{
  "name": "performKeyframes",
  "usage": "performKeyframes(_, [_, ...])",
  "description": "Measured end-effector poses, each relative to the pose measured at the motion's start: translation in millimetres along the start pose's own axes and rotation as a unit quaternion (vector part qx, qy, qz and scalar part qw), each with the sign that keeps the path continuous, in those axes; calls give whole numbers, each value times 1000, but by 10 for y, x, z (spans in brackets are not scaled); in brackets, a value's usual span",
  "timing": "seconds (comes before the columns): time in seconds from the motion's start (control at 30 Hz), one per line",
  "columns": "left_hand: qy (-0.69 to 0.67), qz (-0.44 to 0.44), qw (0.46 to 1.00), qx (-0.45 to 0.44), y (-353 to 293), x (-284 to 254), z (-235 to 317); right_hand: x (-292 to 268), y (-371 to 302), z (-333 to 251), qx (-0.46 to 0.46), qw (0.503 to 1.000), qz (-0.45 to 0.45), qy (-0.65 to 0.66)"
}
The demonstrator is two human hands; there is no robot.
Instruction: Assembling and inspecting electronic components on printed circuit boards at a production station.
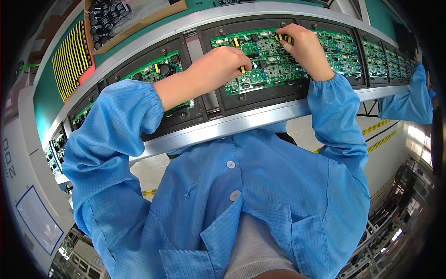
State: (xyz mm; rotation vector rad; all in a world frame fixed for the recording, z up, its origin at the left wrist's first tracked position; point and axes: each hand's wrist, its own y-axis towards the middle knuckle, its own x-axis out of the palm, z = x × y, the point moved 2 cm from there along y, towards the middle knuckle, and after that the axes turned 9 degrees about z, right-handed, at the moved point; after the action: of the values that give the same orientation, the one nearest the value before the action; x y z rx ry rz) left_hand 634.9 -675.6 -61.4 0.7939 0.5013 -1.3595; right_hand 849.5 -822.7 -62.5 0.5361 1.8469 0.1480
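Right hand [304, 49]: thumb and index fingers closed on a black-and-yellow component [281, 38], held at the far edge of the green circuit boards [274, 65]. Left hand [218, 67]: fingers bent down, tips at a yellow component [242, 69] over the left part of the same boards; the hand covers part of it, so cannot tell whether it is gripped. Boards sit in a black carrier [260, 96], one of a row along a pale metal rail [260, 114]. Board markings too small to read. Next carrier to the left, partly behind the left forearm, bears a green board with a round black part [165, 69]. Beyond, on the green bench [44, 93]: a red tray [87, 74] of yellow-and-black parts in rows, and just beside it a cardboard box [144, 26] of black cylindrical parts [109, 18] with pale print. Far left: white panel [23, 167] with large dark characters, sideways, and a blue-bordered sheet [39, 221], its text illegible. Far right: another person's blue sleeve [404, 104] near the line.
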Motion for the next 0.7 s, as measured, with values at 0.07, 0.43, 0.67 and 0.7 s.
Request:
performKeyframes(0.07, [8, 2, 1000, 6, 7, 34, -9, -27, -22, 6, -14, 999, 43, 19])
performKeyframes(0.43, [52, 1, 999, 3, -8, 51, 40, -392, -475, -156, 115, 973, -41, 196])
performKeyframes(0.67, [93, -11, 995, 23, 15, 47, 81, -215, -597, -239, 124, 980, 16, 155])
performKeyframes(0.7, [105, -11, 994, 25, 8, 49, 86, -199, -595, -250, 121, 980, 14, 155])
